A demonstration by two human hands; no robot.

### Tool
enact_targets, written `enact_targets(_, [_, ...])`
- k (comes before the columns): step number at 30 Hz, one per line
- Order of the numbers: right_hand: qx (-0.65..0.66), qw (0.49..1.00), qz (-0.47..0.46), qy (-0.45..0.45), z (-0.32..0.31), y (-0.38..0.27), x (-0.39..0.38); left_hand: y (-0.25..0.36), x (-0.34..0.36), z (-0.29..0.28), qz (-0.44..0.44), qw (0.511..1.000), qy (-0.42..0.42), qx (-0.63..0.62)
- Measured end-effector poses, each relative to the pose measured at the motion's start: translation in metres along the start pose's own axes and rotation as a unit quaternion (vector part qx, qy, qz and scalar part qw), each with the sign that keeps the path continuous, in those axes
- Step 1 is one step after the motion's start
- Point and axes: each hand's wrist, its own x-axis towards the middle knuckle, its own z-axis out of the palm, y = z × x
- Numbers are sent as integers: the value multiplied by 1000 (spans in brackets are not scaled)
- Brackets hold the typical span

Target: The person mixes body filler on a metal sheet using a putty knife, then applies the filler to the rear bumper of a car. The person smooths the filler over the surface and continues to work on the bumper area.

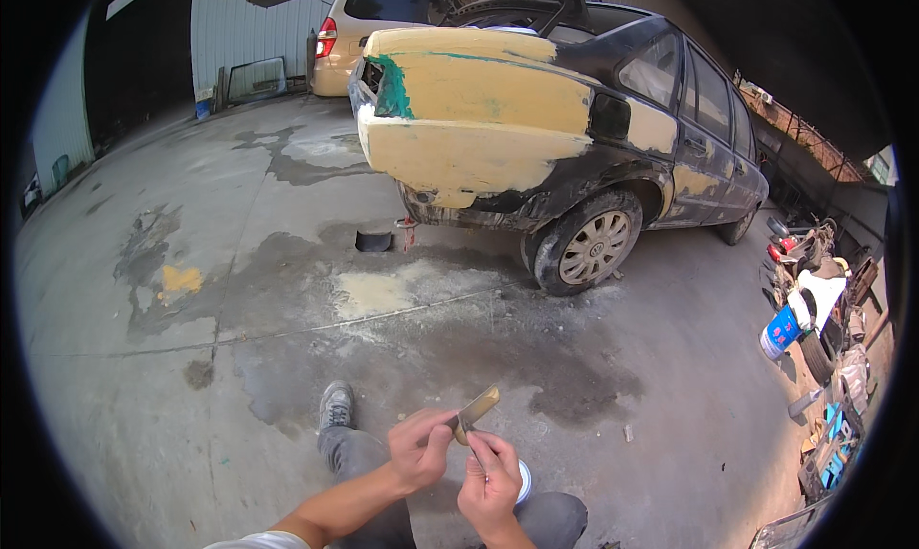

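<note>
My left hand (421, 450) is closed on a flat putty spreader (481, 404), whose blade tilts up to the right and carries yellowish filler. Close beside it, my right hand (490, 482) grips the thin handle of a putty knife (463, 432). That knife's yellow-smeared end meets or overlaps the spreader; I cannot tell which. Partly hidden behind my right hand is the white round rim of a container (525, 482). Ahead stands a black car (699, 156) with its trunk lid raised. Its rear quarter and bumper (469, 152) are coated in dried yellow filler.
The concrete floor bears pale dust (369, 293) and a yellow filler patch (180, 281). Near the bumper lies a small black piece (373, 242). At right are a blue bucket (781, 332) and piled car parts (833, 396). A beige van (383, 6) stands behind.
</note>
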Motion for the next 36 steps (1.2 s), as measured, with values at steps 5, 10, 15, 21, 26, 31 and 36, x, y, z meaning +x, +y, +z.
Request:
enact_targets(5, [252, 948, 193, 9, -4, 13, 31, -16, 25, -17, 75, 994, 71, -42])
enact_targets(10, [577, 777, 181, 178, -20, 5, 71, -15, 15, -32, -240, 959, 26, -147])
enact_targets(15, [195, 965, 173, -14, -4, -5, 53, -23, 34, -39, -259, 935, 23, -240])
enact_targets(21, [-61, 981, 102, 153, 32, -22, 49, -19, 60, -45, -137, 976, -11, -168])
enact_targets(26, [-129, 979, -23, 155, 101, -26, 37, -18, 79, -61, 36, 990, -94, -100])
enact_targets(31, [5, 992, 20, 128, 138, -33, 37, -36, 115, -98, 84, 986, -94, -108])
enact_targets(36, [516, 815, 87, 248, 123, -40, 90, -57, 119, -133, -48, 965, -26, -257])
